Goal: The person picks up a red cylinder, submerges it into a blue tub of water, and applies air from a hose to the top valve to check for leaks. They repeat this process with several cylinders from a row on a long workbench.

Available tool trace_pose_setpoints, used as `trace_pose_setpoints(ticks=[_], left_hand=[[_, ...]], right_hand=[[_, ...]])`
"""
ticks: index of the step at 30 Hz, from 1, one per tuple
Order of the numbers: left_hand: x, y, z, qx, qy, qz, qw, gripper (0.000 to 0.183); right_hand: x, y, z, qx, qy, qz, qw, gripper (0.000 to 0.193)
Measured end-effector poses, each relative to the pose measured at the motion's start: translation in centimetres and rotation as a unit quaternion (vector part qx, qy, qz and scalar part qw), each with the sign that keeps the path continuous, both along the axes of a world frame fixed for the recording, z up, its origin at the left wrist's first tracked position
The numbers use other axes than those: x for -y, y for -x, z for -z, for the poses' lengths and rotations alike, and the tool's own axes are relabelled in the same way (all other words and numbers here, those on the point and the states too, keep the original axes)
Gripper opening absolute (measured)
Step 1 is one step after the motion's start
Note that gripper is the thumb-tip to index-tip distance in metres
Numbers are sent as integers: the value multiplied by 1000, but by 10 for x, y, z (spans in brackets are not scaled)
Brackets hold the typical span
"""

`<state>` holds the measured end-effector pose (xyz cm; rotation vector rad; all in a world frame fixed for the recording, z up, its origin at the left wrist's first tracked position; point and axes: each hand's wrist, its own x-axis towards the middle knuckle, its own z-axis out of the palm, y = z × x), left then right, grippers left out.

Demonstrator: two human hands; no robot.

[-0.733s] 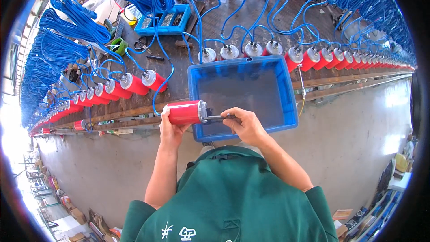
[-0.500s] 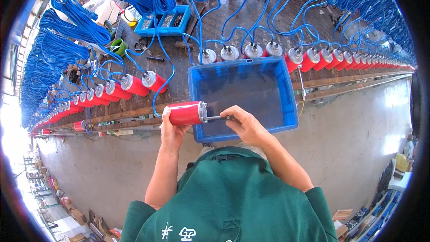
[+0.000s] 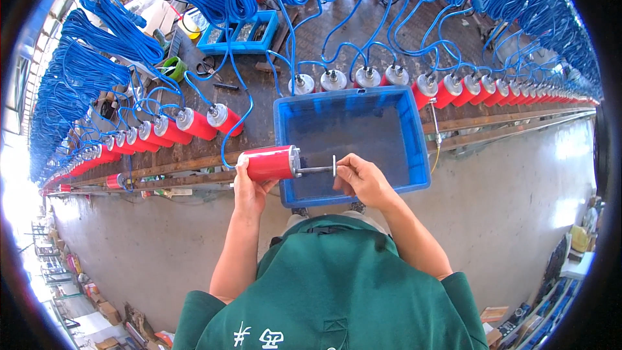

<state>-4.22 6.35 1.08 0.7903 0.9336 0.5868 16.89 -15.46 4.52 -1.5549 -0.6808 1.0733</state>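
Note:
My left hand (image 3: 250, 185) is wrapped round the lower left part of a red cylinder (image 3: 269, 163), held on its side with its metal end cap to the right. A blue cable (image 3: 225, 149) runs up from its left end. Against the lower part of the cap stands the shank of a T-shaped wrench (image 3: 316, 170), with its short crossbar upright. My right hand (image 3: 360, 178) is closed at that crossbar, its curled fingers partly hiding the grip. Behind both hands lies a blue plastic bin (image 3: 420, 149), over whose near left side the cylinder is held.
Red cylinders with metal caps line the bench edge, at left (image 3: 194, 123) and right (image 3: 453, 87). Coiled blue cables (image 3: 97, 45) hang above. A light-blue divided tray (image 3: 265, 42), green tape roll (image 3: 172, 68) and scissors (image 3: 206, 65) lie on the wooden bench (image 3: 259, 100).
The wrench has turned, so its crossbar now stands upright beside my right fingers. My right hand has shifted slightly right. My left hand keeps the cylinder nearly in place.

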Motion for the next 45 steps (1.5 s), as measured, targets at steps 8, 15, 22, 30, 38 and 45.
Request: trace_pose_setpoints(ticks=[8,15,22,30,38,45], left_hand=[[-2,0,4,3,9,-1,1000,62],[1,-4,1,-11,15,-36,999,53],[0,0,2,-9,6,-6,1000,62],[4,-5,-4,-14,16,-42,999,54],[-2,4,8,-19,0,-27,999,65],[2,-4,4,-12,-16,-16,1000,59]], right_hand=[[-6,6,44,90,7,59,994,60],[-5,9,30,31,-33,53,998,60],[-5,-4,41,-5,52,12,999,48],[-3,-4,32,-56,-15,9,998,45],[1,7,-3,188,-105,30,976,24],[-22,5,2,-205,59,85,973,31]])
